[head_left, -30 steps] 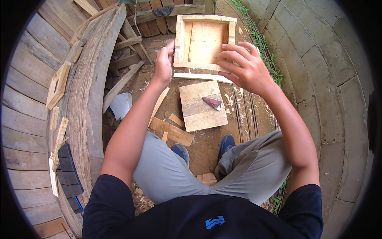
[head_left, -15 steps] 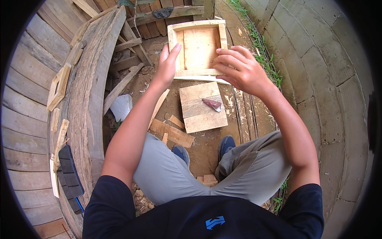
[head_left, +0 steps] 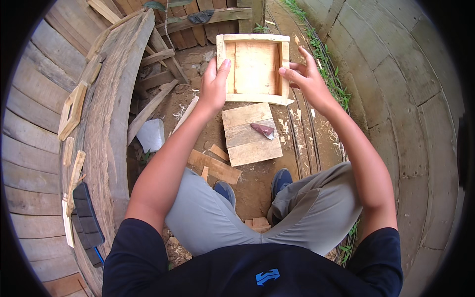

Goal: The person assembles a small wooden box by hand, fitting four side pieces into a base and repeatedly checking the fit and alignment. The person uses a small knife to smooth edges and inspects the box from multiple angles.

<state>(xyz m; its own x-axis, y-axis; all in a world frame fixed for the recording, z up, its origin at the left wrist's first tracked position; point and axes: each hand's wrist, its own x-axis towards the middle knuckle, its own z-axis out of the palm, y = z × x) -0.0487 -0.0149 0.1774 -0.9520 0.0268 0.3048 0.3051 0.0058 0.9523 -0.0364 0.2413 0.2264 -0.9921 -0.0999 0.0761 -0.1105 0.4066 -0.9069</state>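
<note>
A shallow square wooden box (head_left: 257, 69), pale and open on top, is held up in front of me, its inside facing me. My left hand (head_left: 215, 86) is closed on its left side, thumb over the rim and fingers behind. At the right side, my right hand (head_left: 309, 79) rests its thumb on the rim, with some fingers against the outer wall and the index finger stretched upward. Below the box lies a low platform of wooden boards (head_left: 250, 148), bearing a folded reddish-brown sheet (head_left: 262, 130) that looks like sandpaper.
Left of me runs a thick timber bench (head_left: 106, 128) holding a small wooden frame (head_left: 73, 111), wood strips and a dark phone-like slab (head_left: 88, 215). A white block (head_left: 150, 135), offcuts (head_left: 215, 167) and shavings lie on the dirt. A block wall (head_left: 396, 109) stands at the right.
The box has moved slightly right and nearer to me. My right hand has shifted from fingers over the right rim to thumb on the rim with fingers outside.
</note>
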